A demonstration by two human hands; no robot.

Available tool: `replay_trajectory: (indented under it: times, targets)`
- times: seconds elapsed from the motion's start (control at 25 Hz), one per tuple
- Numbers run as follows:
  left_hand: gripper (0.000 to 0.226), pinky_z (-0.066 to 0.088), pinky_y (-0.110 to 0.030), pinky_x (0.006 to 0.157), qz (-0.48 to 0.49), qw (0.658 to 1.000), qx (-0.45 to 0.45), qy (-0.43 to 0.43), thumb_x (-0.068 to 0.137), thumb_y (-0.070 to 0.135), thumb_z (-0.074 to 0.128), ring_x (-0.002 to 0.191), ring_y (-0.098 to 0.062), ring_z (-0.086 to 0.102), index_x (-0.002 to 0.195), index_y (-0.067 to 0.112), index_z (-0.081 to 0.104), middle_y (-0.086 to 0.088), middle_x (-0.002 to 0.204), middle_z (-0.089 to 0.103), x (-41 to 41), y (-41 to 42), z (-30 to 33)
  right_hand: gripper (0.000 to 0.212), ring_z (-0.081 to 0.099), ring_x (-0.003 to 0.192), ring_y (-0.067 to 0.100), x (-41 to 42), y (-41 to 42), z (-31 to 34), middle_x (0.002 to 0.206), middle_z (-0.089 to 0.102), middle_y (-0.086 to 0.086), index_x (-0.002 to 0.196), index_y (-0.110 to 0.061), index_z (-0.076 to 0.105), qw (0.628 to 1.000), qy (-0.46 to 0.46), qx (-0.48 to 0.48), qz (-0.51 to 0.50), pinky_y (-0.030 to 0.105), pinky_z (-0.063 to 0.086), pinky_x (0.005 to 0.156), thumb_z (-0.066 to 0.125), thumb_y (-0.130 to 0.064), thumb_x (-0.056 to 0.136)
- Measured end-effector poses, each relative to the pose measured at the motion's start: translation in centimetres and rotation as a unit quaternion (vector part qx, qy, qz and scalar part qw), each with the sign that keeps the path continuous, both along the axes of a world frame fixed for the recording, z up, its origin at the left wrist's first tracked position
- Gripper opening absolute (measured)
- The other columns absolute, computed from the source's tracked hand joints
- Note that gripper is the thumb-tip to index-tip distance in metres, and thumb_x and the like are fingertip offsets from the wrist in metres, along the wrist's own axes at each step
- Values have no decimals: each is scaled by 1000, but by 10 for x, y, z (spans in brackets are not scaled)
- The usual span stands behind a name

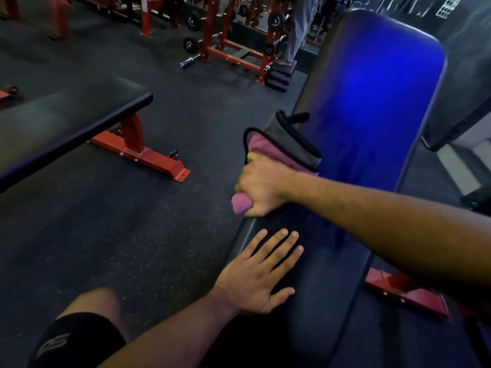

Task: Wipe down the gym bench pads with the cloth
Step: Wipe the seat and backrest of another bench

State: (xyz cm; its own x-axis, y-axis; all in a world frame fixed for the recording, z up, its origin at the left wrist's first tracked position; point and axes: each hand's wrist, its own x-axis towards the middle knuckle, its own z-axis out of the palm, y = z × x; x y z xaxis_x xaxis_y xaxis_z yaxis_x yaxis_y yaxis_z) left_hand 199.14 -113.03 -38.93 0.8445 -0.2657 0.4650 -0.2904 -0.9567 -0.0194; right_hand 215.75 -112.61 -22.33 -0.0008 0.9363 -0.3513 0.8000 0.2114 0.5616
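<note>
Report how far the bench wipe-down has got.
Done: faint streaks mark the back pad, apparently already wiped. In hand: the right hand grips the cloth at the pad's left edge; the left hand rests flat on the seat pad. Left: the second bench shows no wiping.

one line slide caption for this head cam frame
Right hand wipes black padded bench with pink-grey cloth; left hand rests flat.

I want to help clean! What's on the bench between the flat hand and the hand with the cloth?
Nothing: in the head view, only bare dark bench pad lies between the left hand and the right hand gripping the cloth.
</note>
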Motion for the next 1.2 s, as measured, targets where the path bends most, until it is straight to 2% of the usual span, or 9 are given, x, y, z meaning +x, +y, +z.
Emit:
replay_trajectory:
  times: [0.16,0.28,0.44,0.56,0.76,0.84,0.96,1.04,1.2]
  targets:
    - [81,21,-55,127,0,1000,1,-6,102,61,44,161,-30,10,164,13,25,-13,173,12,0,1,-1,54,66,75,29,27,-7,13,81,71,5,87,-19,68,997,22,33,66,42,44,80,42,-66,78]
    - [82,20,-56,127,-2,1000,4,4,102,62,42,161,-30,9,165,13,24,-13,174,11,0,0,0,56,66,79,31,70,-7,56,84,72,7,86,-17,68,988,-5,151,-44,47,45,85,40,-65,80]
    - [80,16,-55,128,1,1000,-1,18,103,59,41,161,-29,7,165,14,22,-11,174,10,0,1,1,51,64,77,30,21,-14,3,80,70,4,83,-19,68,983,52,170,-36,49,45,88,45,-64,78]
    - [81,16,-54,128,1,1000,-1,20,101,59,44,161,-29,9,165,14,22,-11,174,11,-1,0,2,42,61,89,30,5,-32,-5,96,67,5,104,-18,66,974,79,210,-17,48,42,88,63,-49,76]
    - [84,21,-54,123,-5,1000,-8,18,97,60,51,160,-28,14,164,15,28,-10,174,14,-3,1,0,68,45,131,34,45,-97,61,146,47,13,144,-25,51,848,17,493,-193,52,26,111,60,-55,84]
    - [83,23,-54,122,-4,1000,-4,11,97,60,51,160,-28,16,163,14,30,-9,173,15,-3,1,3,78,23,151,38,61,-119,48,164,27,14,154,-33,37,828,-45,473,-297,69,8,118,47,-71,87]
    - [81,22,-54,123,-2,1000,5,15,99,60,48,160,-28,15,163,13,30,-10,173,16,-2,2,5,80,8,156,37,60,-109,15,170,10,11,159,-38,26,798,-32,468,-379,73,2,116,38,-76,89]
    - [80,22,-55,123,-4,1000,12,12,100,59,46,160,-29,15,163,12,32,-10,173,17,-2,3,4,76,8,156,37,41,-94,-1,171,7,10,160,-38,24,816,-24,457,-354,72,3,117,41,-70,92]
    - [76,23,-55,122,-9,1000,18,5,101,57,43,160,-30,17,161,12,34,-11,173,18,-3,4,0,80,3,157,31,13,-109,-32,172,2,2,160,-41,15,943,17,283,-172,64,-4,117,49,-60,90]
